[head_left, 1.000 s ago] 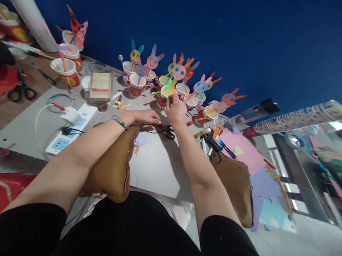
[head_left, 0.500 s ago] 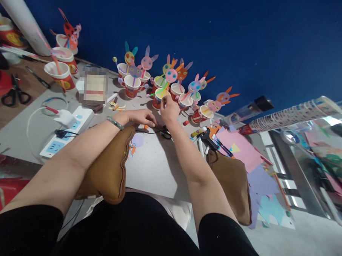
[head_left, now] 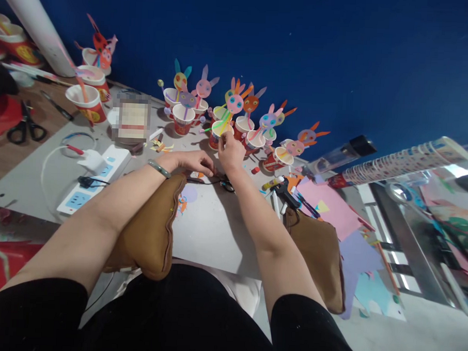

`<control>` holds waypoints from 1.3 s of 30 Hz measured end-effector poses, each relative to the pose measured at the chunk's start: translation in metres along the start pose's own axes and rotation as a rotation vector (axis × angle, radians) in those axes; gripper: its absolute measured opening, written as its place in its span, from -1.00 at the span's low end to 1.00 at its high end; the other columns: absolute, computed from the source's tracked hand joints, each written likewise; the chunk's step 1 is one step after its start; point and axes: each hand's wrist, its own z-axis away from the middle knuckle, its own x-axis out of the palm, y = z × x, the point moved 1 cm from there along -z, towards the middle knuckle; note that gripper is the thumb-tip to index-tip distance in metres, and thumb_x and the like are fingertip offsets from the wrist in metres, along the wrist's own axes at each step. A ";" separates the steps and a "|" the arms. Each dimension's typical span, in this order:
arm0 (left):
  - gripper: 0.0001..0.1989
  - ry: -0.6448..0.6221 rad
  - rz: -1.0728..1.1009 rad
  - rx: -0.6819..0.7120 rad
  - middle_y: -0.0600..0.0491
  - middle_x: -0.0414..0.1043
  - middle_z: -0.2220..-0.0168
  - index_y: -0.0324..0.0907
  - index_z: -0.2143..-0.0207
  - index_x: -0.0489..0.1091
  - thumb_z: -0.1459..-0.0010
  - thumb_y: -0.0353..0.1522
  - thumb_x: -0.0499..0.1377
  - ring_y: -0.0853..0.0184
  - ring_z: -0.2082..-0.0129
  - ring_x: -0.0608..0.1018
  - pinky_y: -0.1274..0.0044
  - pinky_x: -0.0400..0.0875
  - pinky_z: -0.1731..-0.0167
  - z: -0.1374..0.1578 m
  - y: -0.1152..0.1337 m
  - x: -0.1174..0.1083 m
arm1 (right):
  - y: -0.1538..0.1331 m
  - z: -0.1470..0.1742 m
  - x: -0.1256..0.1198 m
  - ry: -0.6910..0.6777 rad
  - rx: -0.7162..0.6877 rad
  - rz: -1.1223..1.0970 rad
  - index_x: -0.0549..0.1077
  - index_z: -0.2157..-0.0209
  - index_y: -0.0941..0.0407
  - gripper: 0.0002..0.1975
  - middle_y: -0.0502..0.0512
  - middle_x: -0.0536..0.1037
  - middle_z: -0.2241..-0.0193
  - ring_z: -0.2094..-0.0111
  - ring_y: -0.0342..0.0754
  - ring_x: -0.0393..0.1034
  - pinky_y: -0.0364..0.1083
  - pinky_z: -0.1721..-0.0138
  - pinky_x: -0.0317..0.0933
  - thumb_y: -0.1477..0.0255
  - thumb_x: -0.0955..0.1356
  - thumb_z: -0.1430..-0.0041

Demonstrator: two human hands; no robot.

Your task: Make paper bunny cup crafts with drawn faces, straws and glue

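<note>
My right hand point(head_left: 232, 152) is at the front of a red and white paper cup point(head_left: 216, 142), its fingers curled against the cup's right side. A pink round paper rabbit face point(head_left: 234, 104) with blue eyes and orange ears rises from that cup on a green and yellow strip. My left hand point(head_left: 199, 162) lies low over the table, fingers loosely stretched and nothing visible in them. Beneath and beside it are a small orange and white paper scrap point(head_left: 197, 174) and a thin black cord. Small scissors point(head_left: 228, 186) lie below my right wrist, partly covered.
Several cups with paper animals, among them a purple-faced one point(head_left: 186, 99), stand along the blue wall. A power strip point(head_left: 98, 180) lies left, large scissors point(head_left: 25, 127) farther left. Right are a glue gun point(head_left: 286, 193), brown cushion point(head_left: 316, 256), pink paper point(head_left: 333, 205) and stacked cups point(head_left: 397, 163).
The view has shifted slightly, so the cups at the back appear a little lower and farther right. Both hands stay in nearly the same places.
</note>
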 end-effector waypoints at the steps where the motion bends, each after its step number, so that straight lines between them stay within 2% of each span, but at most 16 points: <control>1: -0.65 -0.001 0.001 0.000 -0.03 0.69 0.23 -0.23 0.19 0.66 -0.06 -0.17 0.35 0.28 0.24 0.63 0.55 0.43 0.20 0.000 0.001 0.000 | -0.001 0.000 0.000 0.001 -0.005 0.005 0.44 0.00 0.13 -0.70 0.25 0.67 0.11 0.14 0.15 0.53 -0.03 0.18 0.20 0.37 0.15 -0.46; 13: -0.62 0.003 -0.014 -0.003 -0.02 0.69 0.28 -0.26 0.23 0.66 -0.03 -0.13 0.38 0.31 0.32 0.60 0.57 0.40 0.27 0.000 0.000 -0.001 | -0.013 -0.006 0.004 -0.014 -0.025 0.029 0.47 -0.02 0.15 -0.65 0.31 0.67 0.14 0.11 0.18 0.53 -0.02 0.18 0.22 0.37 0.14 -0.46; 22: -0.68 0.000 -0.008 0.031 0.04 0.67 0.35 -0.24 0.25 0.65 -0.06 -0.17 0.37 0.37 0.36 0.59 0.62 0.38 0.28 0.002 0.002 -0.001 | -0.014 0.000 -0.001 -0.052 -0.043 0.066 0.34 -0.26 0.15 -0.55 0.26 0.67 0.06 0.07 0.17 0.53 0.01 0.10 0.29 0.41 0.17 -0.41; 26: -0.72 -0.017 -0.021 0.033 0.03 0.66 0.37 -0.24 0.30 0.64 -0.06 -0.20 0.35 0.37 0.38 0.58 0.62 0.38 0.30 0.001 0.001 -0.002 | -0.014 0.008 -0.007 -0.040 -0.078 0.083 0.32 -0.28 0.20 -0.52 0.29 0.68 0.10 0.07 0.20 0.53 0.02 0.11 0.31 0.41 0.18 -0.40; 33: -0.76 -0.128 -0.076 0.007 0.03 0.61 0.45 -0.27 0.30 0.62 -0.10 -0.28 0.25 0.37 0.45 0.55 0.60 0.39 0.35 0.007 0.014 -0.002 | -0.012 0.048 -0.027 0.004 -0.183 0.034 0.34 -0.27 0.17 -0.54 0.18 0.70 0.14 0.18 0.08 0.59 -0.08 0.22 0.26 0.38 0.20 -0.42; 39: -0.69 -0.152 -0.239 -0.055 0.04 0.67 0.26 -0.23 0.15 0.63 -0.11 -0.27 0.25 0.36 0.30 0.58 0.63 0.37 0.27 0.009 0.031 0.004 | 0.013 0.119 -0.026 0.014 -0.319 0.017 0.46 -0.15 0.16 -0.63 0.18 0.71 0.19 0.28 -0.01 0.58 -0.13 0.31 0.23 0.36 0.22 -0.44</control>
